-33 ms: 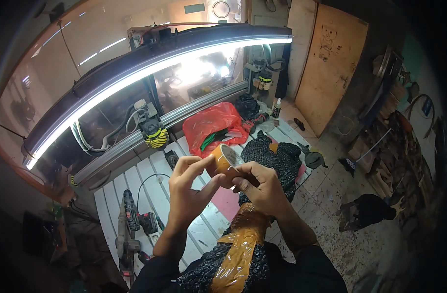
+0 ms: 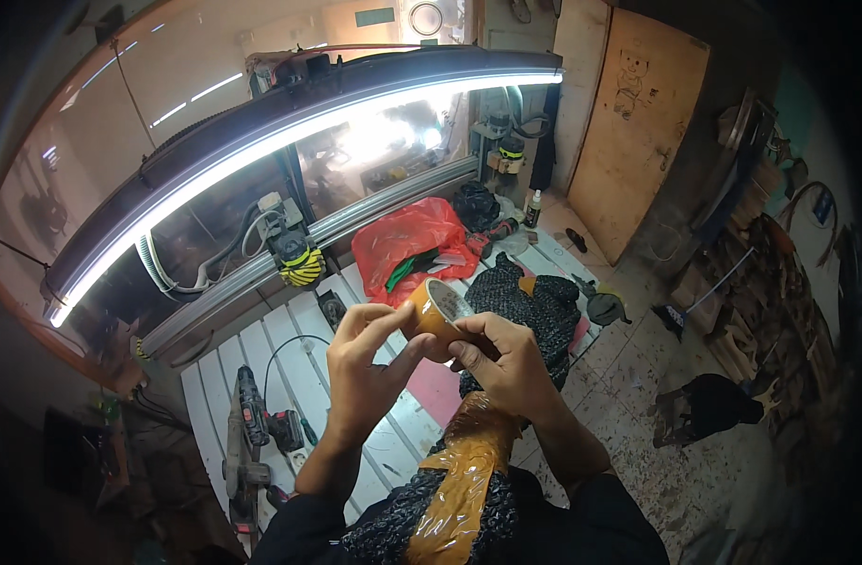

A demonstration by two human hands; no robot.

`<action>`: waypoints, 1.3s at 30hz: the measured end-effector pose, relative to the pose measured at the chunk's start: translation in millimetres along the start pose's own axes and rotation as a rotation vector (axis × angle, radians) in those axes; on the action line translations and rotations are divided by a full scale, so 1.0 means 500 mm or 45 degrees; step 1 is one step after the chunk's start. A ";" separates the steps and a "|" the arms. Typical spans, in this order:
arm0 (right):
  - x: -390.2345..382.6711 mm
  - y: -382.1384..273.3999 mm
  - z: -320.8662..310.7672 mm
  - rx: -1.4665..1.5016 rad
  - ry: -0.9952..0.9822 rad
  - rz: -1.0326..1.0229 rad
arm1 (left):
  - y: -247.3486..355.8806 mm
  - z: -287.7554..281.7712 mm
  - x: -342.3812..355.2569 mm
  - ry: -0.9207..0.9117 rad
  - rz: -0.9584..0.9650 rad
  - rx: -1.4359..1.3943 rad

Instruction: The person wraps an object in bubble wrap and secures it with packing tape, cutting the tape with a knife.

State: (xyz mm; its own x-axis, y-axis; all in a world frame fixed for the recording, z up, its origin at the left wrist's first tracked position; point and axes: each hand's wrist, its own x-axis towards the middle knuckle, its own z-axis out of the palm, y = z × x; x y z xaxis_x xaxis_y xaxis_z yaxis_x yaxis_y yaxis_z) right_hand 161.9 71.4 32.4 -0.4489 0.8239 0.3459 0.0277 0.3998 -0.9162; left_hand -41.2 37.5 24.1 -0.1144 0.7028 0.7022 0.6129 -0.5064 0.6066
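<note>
Both hands hold a roll of brown packing tape (image 2: 433, 316) up over the table, its cardboard core facing right. My left hand (image 2: 363, 363) has its index fingertip and thumb against the roll's left side. My right hand (image 2: 506, 363) grips the right edge of the roll between thumb and curled fingers. Just below, a long bundle in black bubble wrap (image 2: 384, 530) is bound with bands of brown tape (image 2: 459, 499) and leans toward my body. Beyond my right hand lies another black bubble-wrapped bundle (image 2: 530, 315) with a small piece of tape on it.
A white slatted table (image 2: 261, 350) carries a cordless drill (image 2: 252, 405) and an angle grinder (image 2: 238, 461) at left. A red plastic bag (image 2: 407, 240) and a spray bottle (image 2: 533, 209) lie toward the back. A lit tube lamp (image 2: 290, 127) spans above. A black stool (image 2: 718, 405) stands on the littered floor at right.
</note>
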 end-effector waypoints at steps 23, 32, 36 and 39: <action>-0.015 0.010 0.011 -0.319 0.115 -0.118 | -0.006 0.009 -0.008 -0.061 -0.058 -0.069; -0.014 0.022 0.013 -0.198 0.187 -0.086 | -0.008 0.001 -0.021 -0.011 -0.147 -0.096; -0.013 0.016 0.010 -0.381 0.169 -0.194 | -0.011 -0.002 -0.018 -0.088 -0.141 -0.066; -0.014 0.011 0.010 -0.345 0.152 -0.142 | 0.000 0.006 -0.011 -0.047 -0.193 -0.103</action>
State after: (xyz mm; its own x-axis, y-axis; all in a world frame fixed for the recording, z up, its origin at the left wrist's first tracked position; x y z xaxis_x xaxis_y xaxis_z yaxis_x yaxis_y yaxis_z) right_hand 160.6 65.7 23.7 -0.3546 0.8040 0.4773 0.2286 0.5695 -0.7895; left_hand -38.2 35.4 19.3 -0.1709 0.7915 0.5868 0.5255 -0.4306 0.7338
